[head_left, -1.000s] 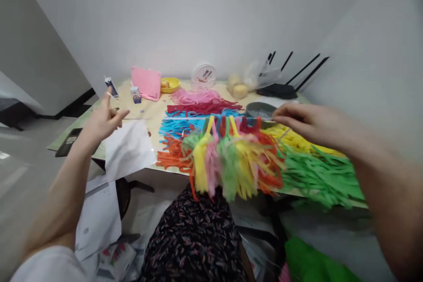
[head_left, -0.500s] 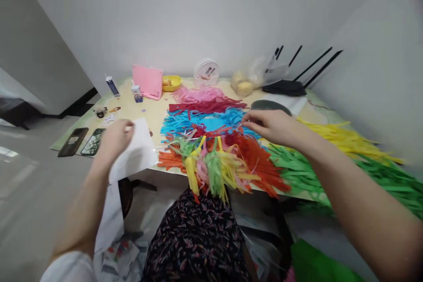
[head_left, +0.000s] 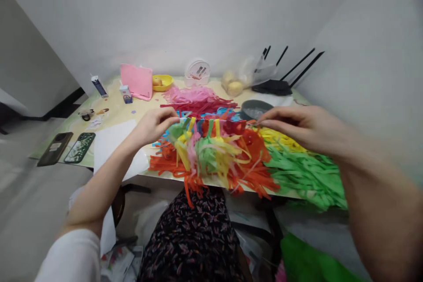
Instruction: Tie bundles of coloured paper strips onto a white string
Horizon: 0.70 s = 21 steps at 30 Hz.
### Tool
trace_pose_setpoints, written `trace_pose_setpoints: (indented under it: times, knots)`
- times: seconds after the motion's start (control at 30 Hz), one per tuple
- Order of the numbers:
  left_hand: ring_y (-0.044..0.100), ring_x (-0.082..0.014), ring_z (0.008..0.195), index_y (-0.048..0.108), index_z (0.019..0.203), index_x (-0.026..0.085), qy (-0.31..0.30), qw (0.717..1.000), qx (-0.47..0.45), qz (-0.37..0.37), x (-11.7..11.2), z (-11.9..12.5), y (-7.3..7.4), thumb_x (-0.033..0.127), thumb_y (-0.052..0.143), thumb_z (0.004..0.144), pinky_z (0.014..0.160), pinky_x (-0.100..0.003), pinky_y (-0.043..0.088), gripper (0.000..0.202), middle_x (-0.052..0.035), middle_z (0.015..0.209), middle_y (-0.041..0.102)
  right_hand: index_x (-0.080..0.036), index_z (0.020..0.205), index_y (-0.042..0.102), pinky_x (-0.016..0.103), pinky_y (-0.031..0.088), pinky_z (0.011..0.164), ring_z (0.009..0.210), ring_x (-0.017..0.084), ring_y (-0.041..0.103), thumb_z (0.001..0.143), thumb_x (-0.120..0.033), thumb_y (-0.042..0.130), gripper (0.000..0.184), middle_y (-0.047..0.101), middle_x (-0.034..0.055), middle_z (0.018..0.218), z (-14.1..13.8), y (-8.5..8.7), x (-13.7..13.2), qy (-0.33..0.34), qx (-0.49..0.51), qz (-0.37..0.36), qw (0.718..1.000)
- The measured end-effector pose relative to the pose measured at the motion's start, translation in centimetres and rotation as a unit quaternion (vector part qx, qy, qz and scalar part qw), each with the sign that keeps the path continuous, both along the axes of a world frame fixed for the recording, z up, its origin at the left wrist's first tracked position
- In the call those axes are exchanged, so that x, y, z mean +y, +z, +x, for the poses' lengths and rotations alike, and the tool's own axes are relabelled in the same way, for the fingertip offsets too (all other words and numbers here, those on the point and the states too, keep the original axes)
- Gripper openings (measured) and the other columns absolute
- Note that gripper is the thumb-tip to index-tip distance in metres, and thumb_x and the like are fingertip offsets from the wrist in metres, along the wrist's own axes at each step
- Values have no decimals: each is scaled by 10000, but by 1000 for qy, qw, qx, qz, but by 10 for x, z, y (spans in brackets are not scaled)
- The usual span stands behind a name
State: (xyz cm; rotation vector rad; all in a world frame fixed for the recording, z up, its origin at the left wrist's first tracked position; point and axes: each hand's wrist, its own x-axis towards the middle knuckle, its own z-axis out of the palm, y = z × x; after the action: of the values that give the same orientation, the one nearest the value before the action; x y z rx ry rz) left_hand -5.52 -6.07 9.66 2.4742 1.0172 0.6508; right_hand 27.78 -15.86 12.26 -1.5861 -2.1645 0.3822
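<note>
A tassel garland (head_left: 211, 147) of yellow, pink, green and red crepe strips hangs over the table's front edge. Its top line runs between my two hands. My left hand (head_left: 157, 125) pinches the left end, thumb against fingers. At the right end, the fingertips of my right hand (head_left: 294, 128) are pinched together on the line. Orange strips (head_left: 165, 158) lie under and beside the garland. Behind it are blue strips (head_left: 231, 113), dark red strips (head_left: 205, 105) and pink strips (head_left: 190, 94).
Green strips (head_left: 304, 172) and yellow strips (head_left: 280, 139) lie at the right, near a dark bowl (head_left: 254, 109). White paper (head_left: 112, 141) and two phones (head_left: 55, 147) are at the left. A pink tablet case (head_left: 136, 81), yellow dish (head_left: 163, 83) and black router (head_left: 272, 87) stand at the back.
My left hand has moved right, from above the white paper to the garland's left end. The garland's top line is raised between both hands. The view has shifted slightly right.
</note>
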Motion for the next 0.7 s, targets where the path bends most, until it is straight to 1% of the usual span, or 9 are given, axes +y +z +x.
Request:
trace_pose_setpoints:
  times: [0.1, 0.17, 0.23, 0.3, 0.4, 0.5, 0.53, 0.6, 0.7]
  knots:
    - [489, -121, 573, 648, 757, 157, -4, 995, 98, 6, -1, 1, 16, 288, 519, 855, 574, -241, 353, 209, -2, 640, 600, -168, 858, 706, 347, 445, 708, 765, 225, 620, 886, -538, 474, 438, 719, 109, 884, -5, 2, 5, 32, -26, -64, 997]
    - [455, -109, 524, 630, 726, 156, -9, 994, 112, -6, 0, 3, 26, 287, 513, 851, 539, -236, 334, 216, 12, 584, 558, -165, 839, 695, 340, 427, 666, 715, 214, 593, 878, -563, 475, 456, 697, 96, 813, -7, 4, 8, 34, -25, -74, 996]
    - [436, -99, 502, 613, 704, 152, -4, 996, 91, -3, 0, 4, 35, 301, 508, 854, 509, -230, 323, 235, 20, 561, 528, -164, 838, 676, 317, 418, 631, 676, 189, 561, 869, -583, 502, 454, 656, 70, 751, -11, 6, 9, 34, 27, -68, 997]
    - [435, -91, 493, 592, 666, 149, 10, 997, 71, -5, -1, 7, 41, 294, 535, 834, 478, -223, 313, 229, 22, 553, 518, -169, 798, 631, 295, 420, 609, 640, 163, 540, 864, -579, 537, 426, 608, 38, 680, -19, 8, 8, 48, 121, -79, 988]
    - [519, -95, 526, 581, 687, 145, 20, 997, 20, -69, -4, 14, 39, 259, 541, 830, 461, -200, 357, 187, 6, 612, 573, -188, 816, 557, 272, 453, 593, 645, 148, 587, 900, -535, 533, 359, 642, 41, 740, -43, 10, 4, 120, 268, -174, 940]
    - [644, -124, 650, 585, 807, 146, -17, 982, -54, -180, -6, 21, 33, 285, 518, 876, 492, -193, 461, 169, -37, 787, 661, -190, 856, 537, 240, 437, 531, 582, 115, 568, 942, -480, 499, 306, 651, 35, 776, -67, 13, 5, 219, 266, -280, 896]
    - [665, -135, 694, 587, 842, 147, -38, 976, -70, -201, -7, 22, 32, 311, 518, 889, 508, -198, 488, 184, -50, 835, 674, -186, 848, 539, 228, 417, 515, 553, 100, 535, 947, -464, 498, 298, 629, 17, 742, -71, 14, 7, 244, 247, -284, 894]
    - [680, -147, 774, 602, 897, 145, -91, 971, -80, -209, -8, 22, 36, 356, 531, 905, 569, -217, 534, 223, -66, 899, 688, -180, 842, 551, 215, 391, 520, 552, 87, 493, 944, -441, 509, 283, 592, -7, 711, -75, 17, 17, 261, 218, -231, 912]
    - [677, -149, 855, 624, 904, 137, -159, 962, -76, -208, -7, 19, 45, 386, 554, 914, 717, -256, 567, 259, -72, 928, 700, -176, 847, 573, 224, 389, 566, 610, 101, 497, 921, -417, 534, 254, 581, -7, 724, -73, 18, 32, 209, 176, -97, 957]
